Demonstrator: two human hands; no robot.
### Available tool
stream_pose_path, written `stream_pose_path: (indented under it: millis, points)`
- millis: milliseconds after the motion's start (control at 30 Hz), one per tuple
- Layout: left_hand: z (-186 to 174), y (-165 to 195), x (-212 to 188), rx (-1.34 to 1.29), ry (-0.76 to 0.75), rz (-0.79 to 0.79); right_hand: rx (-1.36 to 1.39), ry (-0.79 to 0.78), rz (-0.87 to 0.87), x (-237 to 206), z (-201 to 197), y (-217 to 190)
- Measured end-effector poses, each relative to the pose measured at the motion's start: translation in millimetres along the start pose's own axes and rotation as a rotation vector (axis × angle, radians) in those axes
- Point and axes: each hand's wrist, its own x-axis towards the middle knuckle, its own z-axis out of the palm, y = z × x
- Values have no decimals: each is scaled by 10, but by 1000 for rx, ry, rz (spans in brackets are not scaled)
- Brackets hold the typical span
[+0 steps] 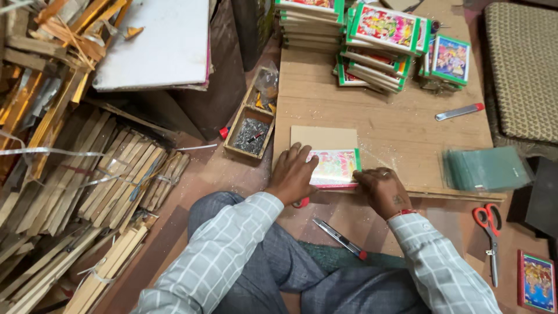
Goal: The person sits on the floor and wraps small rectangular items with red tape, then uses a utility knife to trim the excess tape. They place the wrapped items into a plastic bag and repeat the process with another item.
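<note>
A small colourful framed picture with a green border lies on a low wooden board, partly on a tan cardboard sheet. My left hand presses flat on the picture's left side. My right hand rests at its right lower corner, fingers curled on the edge. A utility knife with a red tip lies just in front of my knees.
Stacks of green-bordered framed pictures stand at the board's far end. A grey cutter, a pile of glass panes, red scissors and one framed picture lie right. A nail tray and wooden strips lie left.
</note>
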Motion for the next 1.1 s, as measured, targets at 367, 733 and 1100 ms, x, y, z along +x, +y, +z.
stream_pose_path:
  millis: [367,733,1100]
  points:
    - [-252,42,103,-157,-56,-11,169,128,236,-38,-124,-121]
    - [-6,1007,-435,-702,350,-488,1584,416,903,-334,273,-1054]
    - [-517,507,-30,-557,454,-139,207,66,603,-69,-727,-985]
